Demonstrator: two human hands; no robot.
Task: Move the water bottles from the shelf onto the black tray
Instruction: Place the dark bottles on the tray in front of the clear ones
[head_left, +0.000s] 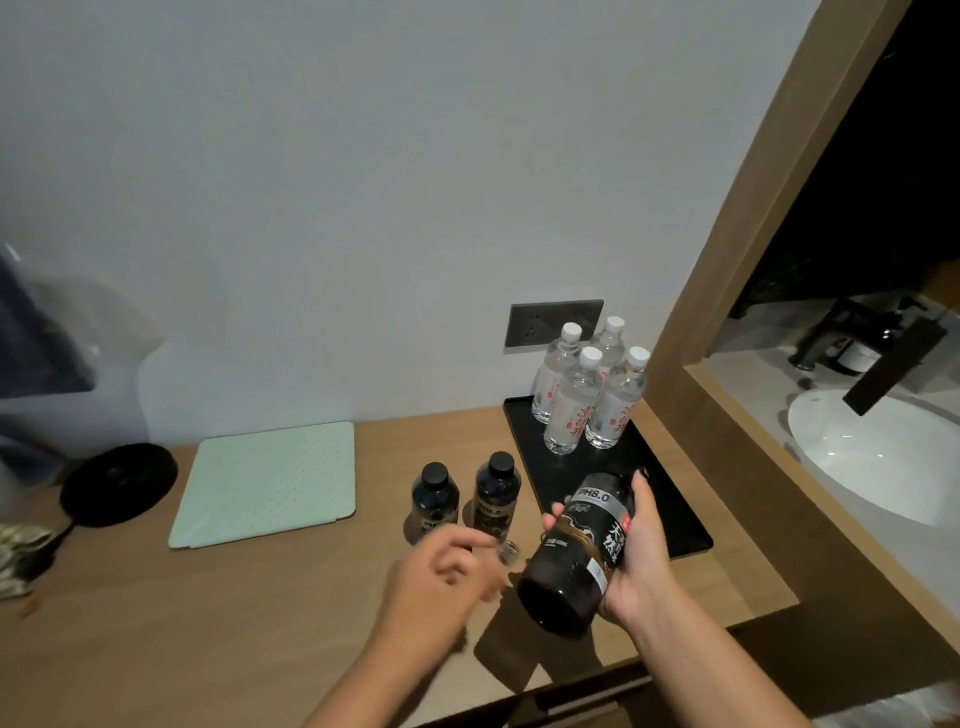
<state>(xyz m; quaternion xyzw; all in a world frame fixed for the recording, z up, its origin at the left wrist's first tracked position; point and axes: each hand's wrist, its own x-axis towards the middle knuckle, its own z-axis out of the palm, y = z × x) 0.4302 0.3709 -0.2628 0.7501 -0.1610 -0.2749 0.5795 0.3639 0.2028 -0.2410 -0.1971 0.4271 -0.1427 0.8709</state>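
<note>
Two dark bottles (435, 501) (496, 493) are standing on the wooden shelf (156, 623); the left hand (441, 577), blurred, is hovering before them with fingers loosely curled, empty. The right hand (636, 561) is gripping a tilted PH8.0 bottle (574, 556) beside the black tray (670, 512), which is holding four clear bottles (592, 389).
</note>
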